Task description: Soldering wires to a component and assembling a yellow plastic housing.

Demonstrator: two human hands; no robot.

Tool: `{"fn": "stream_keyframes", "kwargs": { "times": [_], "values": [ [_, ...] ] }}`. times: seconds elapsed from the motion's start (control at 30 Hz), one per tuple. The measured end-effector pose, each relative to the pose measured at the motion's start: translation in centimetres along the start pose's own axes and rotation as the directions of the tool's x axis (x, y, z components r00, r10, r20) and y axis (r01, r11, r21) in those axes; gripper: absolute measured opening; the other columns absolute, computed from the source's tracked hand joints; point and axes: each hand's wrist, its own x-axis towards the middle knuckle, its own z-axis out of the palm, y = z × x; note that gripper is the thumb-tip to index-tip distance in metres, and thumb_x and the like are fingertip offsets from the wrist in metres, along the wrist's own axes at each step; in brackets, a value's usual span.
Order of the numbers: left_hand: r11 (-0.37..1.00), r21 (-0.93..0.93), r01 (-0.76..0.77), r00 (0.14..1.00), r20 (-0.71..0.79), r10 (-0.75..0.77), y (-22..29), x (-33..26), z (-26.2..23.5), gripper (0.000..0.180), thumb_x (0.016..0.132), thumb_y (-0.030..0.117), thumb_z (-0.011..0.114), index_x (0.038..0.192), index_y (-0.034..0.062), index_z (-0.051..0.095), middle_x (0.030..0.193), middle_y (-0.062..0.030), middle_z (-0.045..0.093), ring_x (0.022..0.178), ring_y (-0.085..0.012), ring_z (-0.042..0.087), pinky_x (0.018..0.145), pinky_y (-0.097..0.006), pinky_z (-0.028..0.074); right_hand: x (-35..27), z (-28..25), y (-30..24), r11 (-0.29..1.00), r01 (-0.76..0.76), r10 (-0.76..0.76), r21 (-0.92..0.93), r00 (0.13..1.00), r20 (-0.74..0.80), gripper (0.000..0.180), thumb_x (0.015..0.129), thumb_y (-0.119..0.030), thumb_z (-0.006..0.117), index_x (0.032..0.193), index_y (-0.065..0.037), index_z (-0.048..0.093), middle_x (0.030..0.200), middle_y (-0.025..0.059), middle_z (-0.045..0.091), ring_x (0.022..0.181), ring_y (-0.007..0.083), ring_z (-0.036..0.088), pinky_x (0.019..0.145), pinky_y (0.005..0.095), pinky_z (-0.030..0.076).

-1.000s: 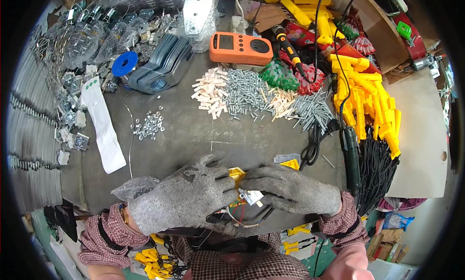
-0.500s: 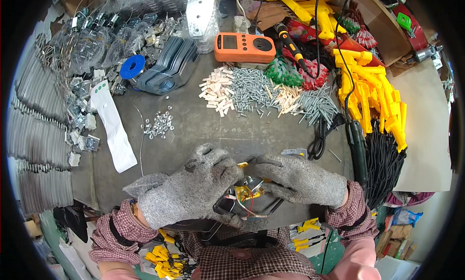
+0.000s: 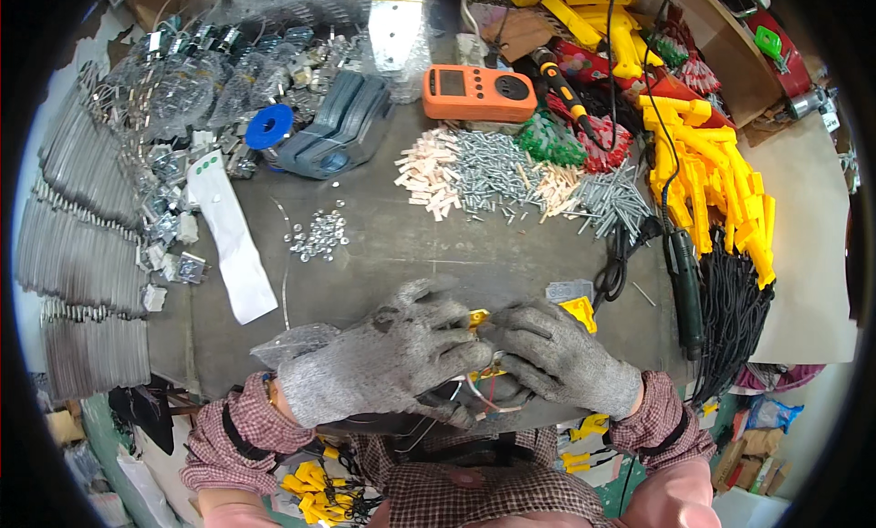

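Note:
Both hands wear grey knit gloves and meet at the near edge of the workbench. My left hand (image 3: 392,359) is closed around the left side of a small yellow plastic housing (image 3: 477,318), mostly hidden by the gloves. My right hand (image 3: 566,355) grips the same housing from the right, its fingers curled over the top. Thin wires (image 3: 488,402), white and red among them, hang out below the fingers. To the right of my right hand lies another yellow plastic piece (image 3: 580,313), beside a grey translucent piece (image 3: 568,291).
Beyond the hands lie loose nuts (image 3: 318,236), a heap of screws (image 3: 497,172) and an orange meter (image 3: 479,94). A white strip (image 3: 233,245) and stacked metal plates (image 3: 82,254) are leftward. Rightward are an electric screwdriver (image 3: 682,291), yellow housings (image 3: 707,181) and black cords (image 3: 735,300).
My right hand has turned inward and its fingers now cover the housing's middle. The yellow piece at its right has come into sight. The whole view has shifted slightly.

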Motion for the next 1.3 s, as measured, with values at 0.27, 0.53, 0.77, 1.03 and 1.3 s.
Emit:
{"fn": "stream_keyframes", "kwargs": {
  "times": [0.27,0.53,0.77,1.03,1.3],
  "values": [
    [0.965,-0.158,0.209,0.949,-0.204,-0.240,3.0,-3.7,-3.7,0.058,0.070,0.043,0.089,0.117,0.0152,0.069,0.109,-0.0060,0.066,0.118,-0.0291,0.058,0.101,-0.047,0.042,-1.4,0.7,-1.7,0.983,-0.081,0.072,-0.165,0.996,-0.056,0.059,0.080,-0.014,0.076,0.137,-0.010,0.062,0.132,0.0132,0.058,0.119,0.0351,0.057,0.102,0.0462,0.050],
    [0.831,0.441,0.339,0.849,0.238,-0.472,9.3,-13.3,0.9,0.032,0.077,0.028,0.077,0.105,0.0145,0.070,0.108,-0.0016,0.065,0.111,-0.0256,0.058,0.101,-0.043,0.045,0.4,-6.5,2.8,0.704,-0.323,0.558,0.633,0.802,-0.211,0.058,0.090,-0.008,0.066,0.145,-0.001,0.051,0.136,0.0149,0.061,0.121,0.0252,0.060,0.101,0.0371,0.048],
    [0.563,-0.521,0.641,0.477,-0.304,-0.825,9.3,-18.3,-5.7,0.018,0.085,0.014,0.080,0.098,0.0097,0.068,0.092,-0.0046,0.064,0.090,-0.0204,0.066,0.089,-0.041,0.053,7.0,-8.7,13.2,0.672,-0.233,0.658,0.703,0.623,-0.423,0.063,0.096,-0.021,0.065,0.152,-0.004,0.042,0.134,0.0099,0.057,0.110,0.0162,0.059,0.092,0.0279,0.049],
    [0.715,-0.649,0.260,0.443,-0.578,-0.685,8.8,-7.5,0.2,0.021,0.097,-0.003,0.061,0.117,0.0002,0.064,0.113,-0.0120,0.067,0.109,-0.0242,0.065,0.100,-0.038,0.053,11.1,-13.1,9.8,0.940,-0.294,0.331,0.175,0.653,-0.681,0.025,0.097,-0.010,0.069,0.121,-0.005,0.065,0.101,0.0037,0.071,0.088,0.0134,0.064,0.078,0.0263,0.052],
    [0.479,-0.843,0.243,0.585,-0.266,-0.766,7.7,-3.9,1.2,0.031,0.096,-0.012,0.054,0.126,-0.0042,0.058,0.122,-0.0134,0.063,0.113,-0.0182,0.064,0.101,-0.032,0.052,4.7,-6.3,2.1,0.324,0.127,0.739,0.938,0.584,-0.334,0.030,0.108,-0.037,0.048,0.105,-0.009,0.060,0.063,-0.0044,0.051,0.041,0.0050,0.038,0.037,0.0213,0.028]
  ]
}}
